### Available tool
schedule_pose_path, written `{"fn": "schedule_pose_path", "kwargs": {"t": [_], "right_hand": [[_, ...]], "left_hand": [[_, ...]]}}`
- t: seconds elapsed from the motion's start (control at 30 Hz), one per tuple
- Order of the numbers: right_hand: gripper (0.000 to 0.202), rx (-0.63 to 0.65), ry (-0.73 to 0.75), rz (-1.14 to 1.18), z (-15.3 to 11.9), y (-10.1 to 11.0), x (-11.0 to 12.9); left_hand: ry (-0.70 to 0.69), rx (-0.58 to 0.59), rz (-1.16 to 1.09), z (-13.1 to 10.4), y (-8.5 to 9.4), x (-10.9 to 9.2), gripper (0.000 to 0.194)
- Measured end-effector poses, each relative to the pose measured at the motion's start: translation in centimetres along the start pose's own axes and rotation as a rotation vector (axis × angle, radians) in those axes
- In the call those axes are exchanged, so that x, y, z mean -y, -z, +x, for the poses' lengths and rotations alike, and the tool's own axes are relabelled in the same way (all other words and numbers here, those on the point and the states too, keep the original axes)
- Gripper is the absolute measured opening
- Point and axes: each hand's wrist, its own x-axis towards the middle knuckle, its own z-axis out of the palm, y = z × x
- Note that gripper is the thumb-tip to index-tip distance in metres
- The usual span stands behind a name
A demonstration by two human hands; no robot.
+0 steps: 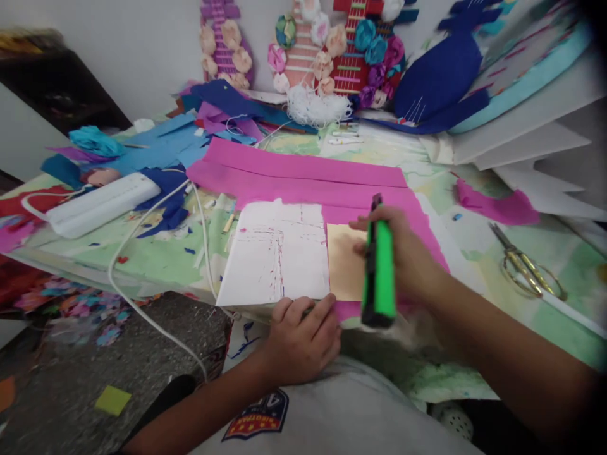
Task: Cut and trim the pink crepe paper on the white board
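My right hand is closed around a green and black tool that looks like a utility knife, blurred by motion; its blade cannot be made out. It is over a tan rectangle lying on a large magenta sheet. My left hand rests at the table's front edge, holding nothing, its fingertips on the lower edge of a white board beside the tan rectangle. Thin cut lines and reddish marks cross the white board.
Gold-handled scissors and a magenta scrap lie on the right. At left are a white power strip, its cable hanging over the edge, and blue paper scraps. Flower-decorated paper guitars lean against the wall.
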Motion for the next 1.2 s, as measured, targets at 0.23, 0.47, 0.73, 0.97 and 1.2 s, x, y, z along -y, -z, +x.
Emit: {"fn": "schedule_pose_path", "kwargs": {"t": [0.23,0.47,0.73,0.97,1.2], "right_hand": [[0.054,0.203,0.098,-0.304,-0.7,-1.8,-0.4],[0.054,0.23,0.039,-0.274,-0.5,-1.4,-0.9],[0.055,0.236,0.048,-0.286,-0.5,-1.0,-1.0],[0.054,0.241,0.012,-0.362,-0.7,-0.7,-0.8],[0.055,0.233,0.015,-0.329,-0.6,-0.9,-0.4]], "left_hand": [[-0.025,-0.027,0.016,-0.6,0.2,0.4,0.022],[-0.023,-0.025,0.014,-1.2,0.0,0.5,0.022],[-0.029,-0.02,0.025,-1.3,-0.1,0.4,0.024],[-0.043,-0.002,0.017,-1.5,0.0,0.5,0.025],[-0.014,-0.024,0.03,-1.7,-0.2,0.3,0.027]]}}
